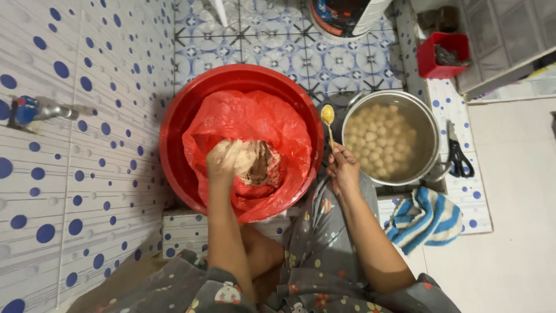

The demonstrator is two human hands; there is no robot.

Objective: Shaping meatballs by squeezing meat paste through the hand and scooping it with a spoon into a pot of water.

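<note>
My left hand [225, 159] is coated in a pale brown paste and closed on a lump of it inside a red plastic bag [249, 122]. The bag lines a big red basin [191, 110], and more paste [260, 165] lies beside the hand. My right hand [343, 168] holds a spoon [328, 119] upright between basin and pot, its bowl carrying a small yellowish lump. To the right stands a metal pot [431, 124] of cloudy water with several pale round balls [379, 139] floating in it.
Black scissors [460, 159] lie right of the pot. A blue-and-white striped cloth [425, 217] is below it. A red box [443, 55] and a bucket [344, 17] stand farther back. A tap [37, 110] juts from the dotted tiled wall on the left.
</note>
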